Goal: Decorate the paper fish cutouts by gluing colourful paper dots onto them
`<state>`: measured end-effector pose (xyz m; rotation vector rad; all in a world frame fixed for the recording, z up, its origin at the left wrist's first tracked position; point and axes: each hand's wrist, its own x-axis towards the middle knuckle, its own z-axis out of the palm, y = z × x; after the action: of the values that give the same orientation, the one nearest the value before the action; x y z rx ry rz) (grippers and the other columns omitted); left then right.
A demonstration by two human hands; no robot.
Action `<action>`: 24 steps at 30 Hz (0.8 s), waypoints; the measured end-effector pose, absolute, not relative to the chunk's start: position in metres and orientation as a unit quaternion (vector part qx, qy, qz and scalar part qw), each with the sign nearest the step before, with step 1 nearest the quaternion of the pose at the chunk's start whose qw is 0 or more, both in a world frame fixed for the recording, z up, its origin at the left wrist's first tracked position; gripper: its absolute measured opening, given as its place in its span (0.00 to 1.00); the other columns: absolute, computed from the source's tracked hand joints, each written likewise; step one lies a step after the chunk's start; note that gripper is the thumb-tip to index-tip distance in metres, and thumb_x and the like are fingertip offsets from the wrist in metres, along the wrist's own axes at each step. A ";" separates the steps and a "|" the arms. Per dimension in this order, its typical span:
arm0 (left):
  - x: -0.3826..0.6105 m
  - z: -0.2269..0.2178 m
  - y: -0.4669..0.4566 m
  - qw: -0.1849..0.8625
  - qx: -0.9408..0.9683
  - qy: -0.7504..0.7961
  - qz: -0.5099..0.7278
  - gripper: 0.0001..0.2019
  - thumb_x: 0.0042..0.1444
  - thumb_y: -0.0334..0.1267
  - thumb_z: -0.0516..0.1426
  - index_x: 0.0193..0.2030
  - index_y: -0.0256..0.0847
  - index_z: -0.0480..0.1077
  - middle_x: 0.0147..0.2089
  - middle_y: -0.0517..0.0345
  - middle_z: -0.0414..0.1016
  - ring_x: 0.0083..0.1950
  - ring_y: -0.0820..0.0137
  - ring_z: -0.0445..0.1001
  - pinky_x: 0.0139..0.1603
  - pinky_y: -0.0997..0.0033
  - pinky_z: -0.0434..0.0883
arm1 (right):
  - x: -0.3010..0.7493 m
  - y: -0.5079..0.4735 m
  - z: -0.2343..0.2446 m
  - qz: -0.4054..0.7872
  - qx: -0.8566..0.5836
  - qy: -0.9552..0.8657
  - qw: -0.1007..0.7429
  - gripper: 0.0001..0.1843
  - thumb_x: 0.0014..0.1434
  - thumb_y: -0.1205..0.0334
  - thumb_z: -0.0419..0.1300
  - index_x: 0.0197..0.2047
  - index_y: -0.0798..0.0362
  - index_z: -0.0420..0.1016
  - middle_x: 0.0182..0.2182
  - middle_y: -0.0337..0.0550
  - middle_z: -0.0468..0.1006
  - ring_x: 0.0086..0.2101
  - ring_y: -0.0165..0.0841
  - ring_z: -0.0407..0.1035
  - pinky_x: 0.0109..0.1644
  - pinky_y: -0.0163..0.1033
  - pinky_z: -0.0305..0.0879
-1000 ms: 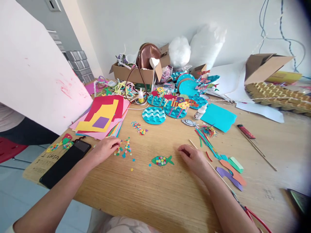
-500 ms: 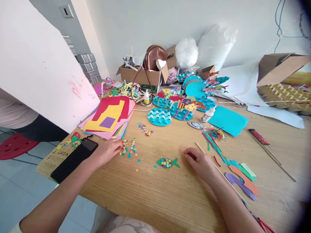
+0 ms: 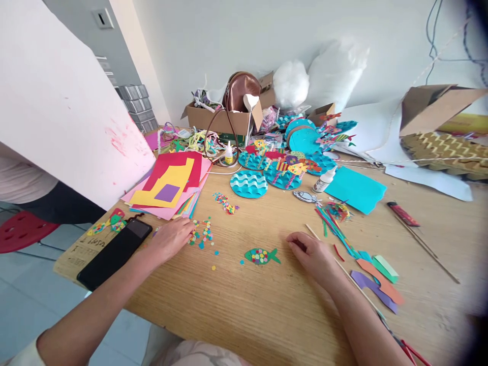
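Observation:
My left hand (image 3: 176,237) lies palm down at the edge of a scatter of small coloured paper dots (image 3: 206,234), its fingers stretched out and the tips touching the dots. Near the middle of the table lies a green paper fish (image 3: 262,256) covered with round coloured dots; one blue dot (image 3: 241,262) sits by its head. To the right of its tail, my right hand (image 3: 309,249) rests on its side with fingers curled in and the thumb close to them; I see nothing held there. A thin wooden stick (image 3: 345,271) runs beside and under that forearm.
A black phone (image 3: 114,254) and stacked coloured paper (image 3: 168,185) lie left. Blue wavy discs (image 3: 249,184), a glue bottle (image 3: 324,180) and a blue sheet (image 3: 357,189) stand farther back. Paper strips (image 3: 339,231), cut scraps (image 3: 379,279) and red-handled scissors (image 3: 409,351) lie right.
My left hand has shifted slightly to the right, farther over the paper dots. My right hand and the fish stay put; the view has moved a little.

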<state>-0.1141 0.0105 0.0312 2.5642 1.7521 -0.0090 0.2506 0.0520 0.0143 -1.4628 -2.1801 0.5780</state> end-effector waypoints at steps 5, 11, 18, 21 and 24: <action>-0.117 0.027 0.011 0.009 0.830 0.557 0.030 0.08 0.55 0.27 0.49 0.33 0.37 0.67 0.36 0.52 0.70 0.41 0.65 0.68 0.44 0.65 0.65 | 0.250 0.052 0.016 0.220 -0.528 -0.788 0.227 0.10 0.53 0.63 0.48 0.30 0.53 0.70 0.27 0.42 0.75 0.28 0.32 0.68 0.31 0.35 0.61; -0.113 0.040 0.014 0.067 0.803 0.562 0.185 0.06 0.55 0.31 0.49 0.32 0.39 0.67 0.33 0.57 0.70 0.35 0.70 0.69 0.37 0.72 0.67 | 0.246 0.049 0.020 0.262 -0.548 -0.749 0.264 0.09 0.52 0.63 0.50 0.30 0.53 0.70 0.26 0.42 0.73 0.27 0.32 0.66 0.32 0.37 0.59; -0.059 0.077 0.013 0.144 0.812 0.465 0.321 0.04 0.56 0.29 0.51 0.32 0.39 0.66 0.32 0.59 0.69 0.34 0.75 0.69 0.35 0.77 0.66 | 0.212 0.020 0.070 0.556 -0.465 -0.611 0.319 0.09 0.50 0.57 0.55 0.32 0.54 0.67 0.19 0.34 0.65 0.21 0.25 0.58 0.24 0.32 0.55; -0.039 0.082 0.013 0.125 0.835 0.402 0.353 0.05 0.56 0.26 0.52 0.34 0.39 0.67 0.33 0.59 0.69 0.36 0.75 0.69 0.38 0.77 0.66 | 0.195 0.013 0.088 0.626 -0.429 -0.585 0.288 0.10 0.50 0.56 0.56 0.30 0.55 0.68 0.18 0.33 0.64 0.19 0.23 0.57 0.21 0.30 0.52; -0.027 0.084 0.014 0.100 0.857 0.349 0.366 0.06 0.56 0.25 0.52 0.36 0.38 0.67 0.34 0.57 0.70 0.37 0.74 0.69 0.39 0.76 0.67 | 0.181 0.015 0.091 0.672 -0.417 -0.552 0.263 0.12 0.48 0.55 0.58 0.29 0.56 0.68 0.17 0.32 0.64 0.18 0.22 0.57 0.19 0.29 0.51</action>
<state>-0.0266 0.0138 0.0839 2.5346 1.0305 1.0810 0.1812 0.0148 0.0911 -1.1269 -1.4940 1.8189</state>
